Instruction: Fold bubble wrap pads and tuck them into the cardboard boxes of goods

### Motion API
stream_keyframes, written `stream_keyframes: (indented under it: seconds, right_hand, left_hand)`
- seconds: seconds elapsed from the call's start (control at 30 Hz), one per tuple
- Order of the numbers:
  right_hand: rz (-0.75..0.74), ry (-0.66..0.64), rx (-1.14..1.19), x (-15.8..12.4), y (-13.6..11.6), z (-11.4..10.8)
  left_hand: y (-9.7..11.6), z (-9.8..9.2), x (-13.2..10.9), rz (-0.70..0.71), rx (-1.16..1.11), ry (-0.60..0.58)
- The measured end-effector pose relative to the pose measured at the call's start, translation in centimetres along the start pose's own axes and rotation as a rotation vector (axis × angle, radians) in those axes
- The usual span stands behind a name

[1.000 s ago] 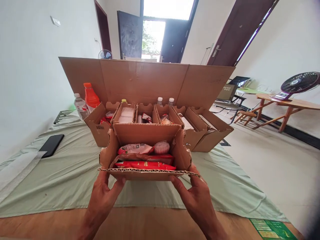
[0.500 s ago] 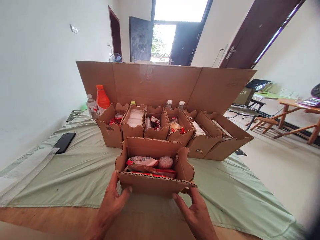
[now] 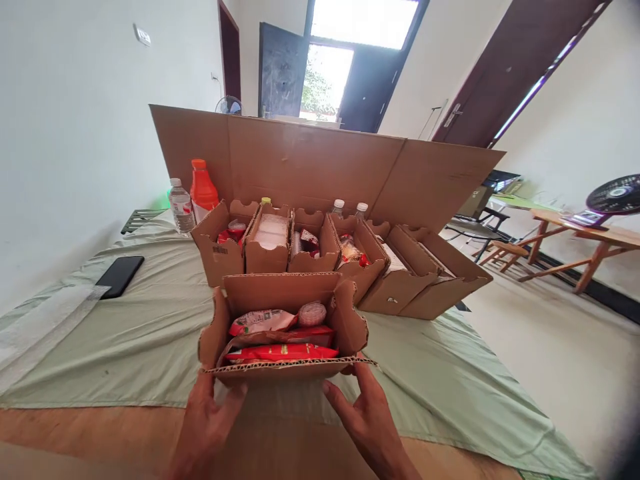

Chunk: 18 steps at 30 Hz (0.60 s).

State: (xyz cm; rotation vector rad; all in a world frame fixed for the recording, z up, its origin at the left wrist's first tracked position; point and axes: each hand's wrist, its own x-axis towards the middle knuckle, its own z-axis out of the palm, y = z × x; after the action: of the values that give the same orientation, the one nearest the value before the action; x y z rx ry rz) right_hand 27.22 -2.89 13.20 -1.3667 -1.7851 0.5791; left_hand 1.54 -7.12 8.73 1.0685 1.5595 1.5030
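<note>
A cardboard box (image 3: 280,283) with an open top stands close in front of me. My left hand (image 3: 213,413) grips its near left corner, the thumb along the front face and the other fingers partly hidden at the side. At the near right corner my right hand (image 3: 367,413) holds it in the same way. Inside the box lie a red packet (image 3: 283,352), a pink-and-white packet (image 3: 263,321) and a round clear plastic-wrapped item (image 3: 312,313). Behind it stands a row of similar cardboard boxes (image 3: 267,261) with packaged goods in them.
A tall cardboard panel (image 3: 315,160) rises behind the row. An orange bottle (image 3: 203,187) and a clear water bottle (image 3: 180,207) stand at the left. A black phone (image 3: 121,276) and bubble wrap (image 3: 45,327) lie on the green cloth (image 3: 155,347). Right, a fan (image 3: 617,193) stands on a wooden table.
The held box has come nearer and to the left with both my hands, and tilts more toward me, so more of the red packet shows. My view has turned slightly right.
</note>
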Motion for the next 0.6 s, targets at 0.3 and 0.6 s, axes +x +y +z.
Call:
stream_keyframes:
  seconds: [0.3,0.6]
  right_hand:
    - [-0.289,-0.431,0.287,8.6,-6.3,11.5]
    - [-0.426,-0.561,0.382,14.8,-11.2,23.0]
  left_hand:
    - [0.4,-7.0,-2.3,-0.006,-0.072,0.455]
    - [-2.6,-8.1,-3.7,0.063,0.035,0.503]
